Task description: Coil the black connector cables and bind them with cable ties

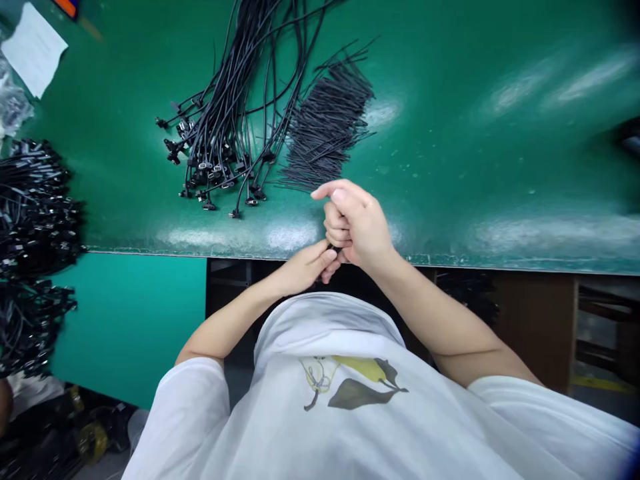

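My hands meet at the front edge of the green bench mat (425,167). A small black piece (336,250) shows between them, and most of it is hidden by my fingers. My left hand (305,267) pinches it from below, while the curled fingers of my right hand (357,223) close over it. Just beyond my hands lies a flat heap of thin black cable ties (330,123). To its left, a spread of black cables with small metal connectors (215,140) fans out, the connector ends lying towards me.
Large bundles of black cables (35,207) lie at the far left, above a lower teal surface (127,327). A sheet of white paper (34,48) and a clear plastic bag (13,100) sit at the top left corner. Wooden furniture (535,327) stands below the bench's right side.
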The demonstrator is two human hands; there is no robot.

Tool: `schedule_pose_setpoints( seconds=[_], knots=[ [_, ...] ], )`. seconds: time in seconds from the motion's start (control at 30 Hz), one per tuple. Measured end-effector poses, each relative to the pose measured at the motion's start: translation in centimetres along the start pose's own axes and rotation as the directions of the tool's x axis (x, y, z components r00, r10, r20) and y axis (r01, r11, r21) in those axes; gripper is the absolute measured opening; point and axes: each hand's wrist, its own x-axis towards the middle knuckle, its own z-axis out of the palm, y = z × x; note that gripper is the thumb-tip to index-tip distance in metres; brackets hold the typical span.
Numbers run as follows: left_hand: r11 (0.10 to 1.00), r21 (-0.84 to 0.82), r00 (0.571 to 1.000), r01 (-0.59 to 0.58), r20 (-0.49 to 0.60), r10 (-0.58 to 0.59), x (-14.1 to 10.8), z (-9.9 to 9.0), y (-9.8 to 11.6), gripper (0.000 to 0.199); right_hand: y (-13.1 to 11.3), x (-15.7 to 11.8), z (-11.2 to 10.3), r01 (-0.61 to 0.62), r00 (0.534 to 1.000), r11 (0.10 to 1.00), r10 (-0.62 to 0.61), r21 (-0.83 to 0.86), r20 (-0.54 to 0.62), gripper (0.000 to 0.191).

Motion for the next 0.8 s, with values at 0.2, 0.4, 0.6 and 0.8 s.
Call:
schedule_pose_setpoints(
  seconds=[0.2,0.4,0.6,0.8],
  knots=[
    [0.723,0.689,0.982,0.051,-0.167,0.089,0.0,0.8,0.0,0.025,0.6,0.3,-0.4,0.046,0.992,0.999,-0.043,0.024,-0.119,0.034],
    [0.594,0.804,0.966,0.027,-0.173,0.191,0.3,0.6,0.5,0.030,1.0,0.0,-0.1,0.107,0.978,0.993,-0.112,-0.041,-0.174,0.031],
    [0.894,0.444,0.955,-0.059,-0.234,0.180,0.0,-0.3,-0.5,0.032,-0.2,1.4,-1.7,0.084,0.994,0.969,-0.067,-0.231,0.080,0.042],
    [0.905,-0.391,0.932,-0.167,-0.363,0.015,-0.1,-2.4,-0.8,0.044,-4.3,9.1,-10.0,0.085,0.890,0.336,-0.449,-0.938,-0.081,0.017]
  ],
)
